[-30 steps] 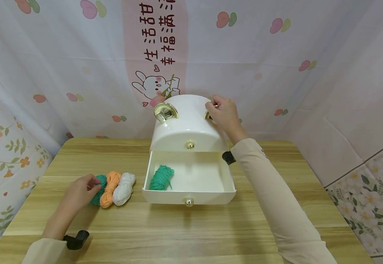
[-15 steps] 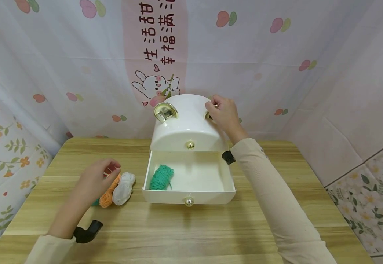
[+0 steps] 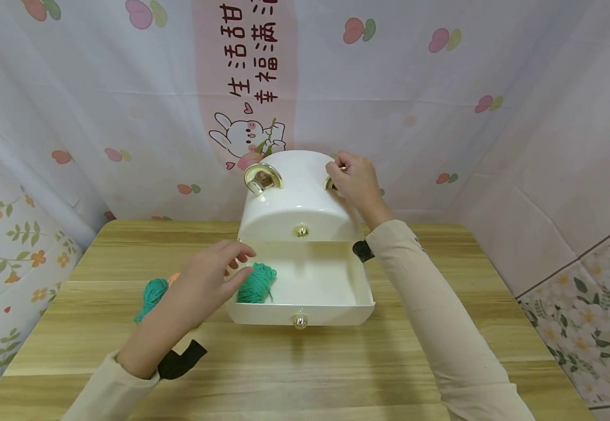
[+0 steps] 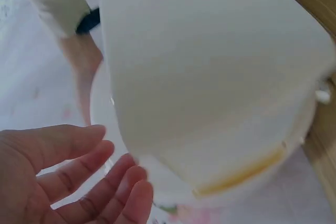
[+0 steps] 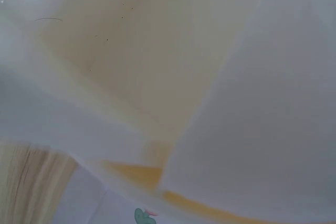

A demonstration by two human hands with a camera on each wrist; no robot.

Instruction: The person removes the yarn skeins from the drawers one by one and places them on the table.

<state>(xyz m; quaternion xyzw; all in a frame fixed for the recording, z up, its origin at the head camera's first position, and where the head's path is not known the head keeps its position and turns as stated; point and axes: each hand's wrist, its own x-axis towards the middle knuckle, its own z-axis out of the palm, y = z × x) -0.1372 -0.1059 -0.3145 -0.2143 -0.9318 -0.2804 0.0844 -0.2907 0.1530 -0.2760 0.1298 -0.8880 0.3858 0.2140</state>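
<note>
My left hand, fingers loosely bent with nothing between them, hovers at the left edge of the pulled-out white drawer. Inside that drawer, close by my fingertips, lies a green yarn skein; whether they touch cannot be told. The left wrist view shows the same hand beside the pale box wall. At the top right of the white rounded box, my right hand grips a gold handle, mostly covered by the fingers. The right wrist view holds only blurred pale box surfaces.
Left of the box, another green skein lies on the wooden table, with an orange skein mostly behind my left arm. A second gold handle and a closed upper drawer's gold knob belong to the box.
My left hand has moved right from the skeins on the table to the drawer's left edge, now covering the white skein and most of the orange one. The right hand stays in place.
</note>
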